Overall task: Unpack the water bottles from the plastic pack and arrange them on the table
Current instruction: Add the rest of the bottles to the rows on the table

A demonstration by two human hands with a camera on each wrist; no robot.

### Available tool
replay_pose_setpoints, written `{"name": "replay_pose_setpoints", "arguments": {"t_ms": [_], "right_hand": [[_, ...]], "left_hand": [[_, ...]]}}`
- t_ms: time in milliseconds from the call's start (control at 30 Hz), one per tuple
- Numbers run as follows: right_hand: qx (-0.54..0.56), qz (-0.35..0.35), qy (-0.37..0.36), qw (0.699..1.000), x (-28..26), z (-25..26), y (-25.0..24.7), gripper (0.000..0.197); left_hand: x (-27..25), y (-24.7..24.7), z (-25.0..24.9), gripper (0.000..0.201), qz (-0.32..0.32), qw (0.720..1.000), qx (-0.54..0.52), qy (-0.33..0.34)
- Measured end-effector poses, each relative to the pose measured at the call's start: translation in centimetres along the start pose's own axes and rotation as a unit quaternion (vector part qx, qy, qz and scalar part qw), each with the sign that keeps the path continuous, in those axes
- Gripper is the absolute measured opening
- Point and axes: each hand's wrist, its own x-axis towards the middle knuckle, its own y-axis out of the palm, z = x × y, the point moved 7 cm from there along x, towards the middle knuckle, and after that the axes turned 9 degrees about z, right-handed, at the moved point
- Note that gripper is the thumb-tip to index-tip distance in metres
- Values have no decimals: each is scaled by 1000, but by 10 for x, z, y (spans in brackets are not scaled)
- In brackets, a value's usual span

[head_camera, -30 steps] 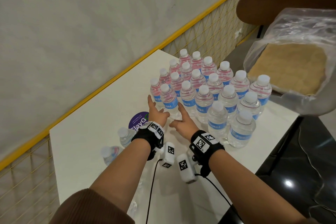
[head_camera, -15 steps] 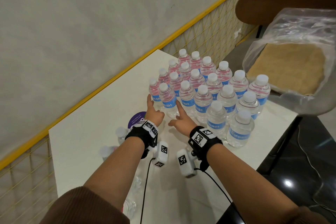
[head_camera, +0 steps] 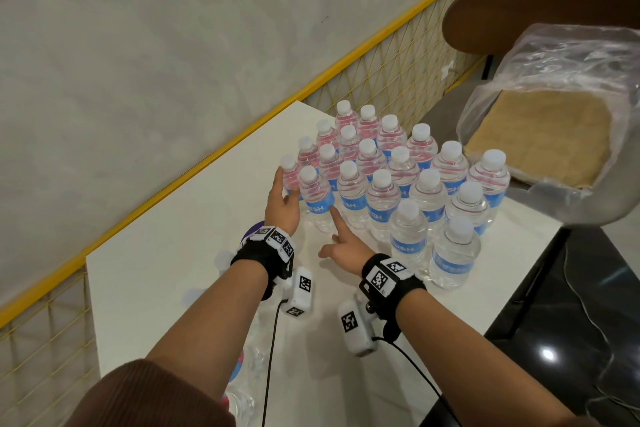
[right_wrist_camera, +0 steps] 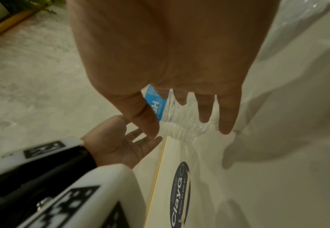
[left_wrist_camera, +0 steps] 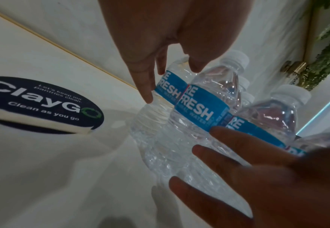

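Several small water bottles (head_camera: 382,198) with white caps and blue labels stand in tight rows on the white table (head_camera: 166,253). My left hand (head_camera: 284,191) lies with straight fingers against the front-left corner bottle (head_camera: 290,175) and holds nothing. My right hand (head_camera: 332,232) hovers just right of it, index finger stretched toward the neighbouring front bottle (head_camera: 317,199). In the left wrist view, the left fingers (left_wrist_camera: 145,86) touch the label of a bottle (left_wrist_camera: 199,108). The right wrist view shows the right hand (right_wrist_camera: 189,120) open above a bottle's base (right_wrist_camera: 178,131).
More bottles in loose clear plastic (head_camera: 244,385) lie at the table's near left, partly hidden by my left arm. A round dark ClayGo sticker (left_wrist_camera: 43,104) sits beside the left wrist. A plastic wrap holding a cardboard sheet (head_camera: 540,139) rests on a seat at right. Dark floor lies beyond the table's right edge.
Both hands have reached forward toward the front-left bottles. The left hand now touches the corner bottle, and the right index finger points closer to the front row.
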Motion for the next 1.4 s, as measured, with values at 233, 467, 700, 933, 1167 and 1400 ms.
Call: {"name": "replay_pose_setpoints", "arguments": {"t_ms": [233, 467, 700, 933, 1167, 1400], "right_hand": [[-12, -5, -4, 1000, 1, 3, -5, 95], [-48, 13, -14, 999, -5, -2, 0, 94], [-63, 30, 0, 998, -2, -1, 6, 94], [-63, 22, 1, 998, -7, 1, 5, 92], [82, 55, 111, 989, -30, -17, 27, 58], [345, 101, 173, 917, -62, -53, 89, 40]], "left_hand": [[6, -1, 2, 50, -28, 999, -34, -16], [12, -5, -16, 46, -51, 997, 22, 56], [18, -12, -8, 29, -41, 998, 14, 42], [10, -12, -16, 36, 8, 999, 36, 36], [-6, -31, -34, 55, 75, 975, 203, -53], [-53, -70, -41, 47, 138, 903, 389, -122]]}}
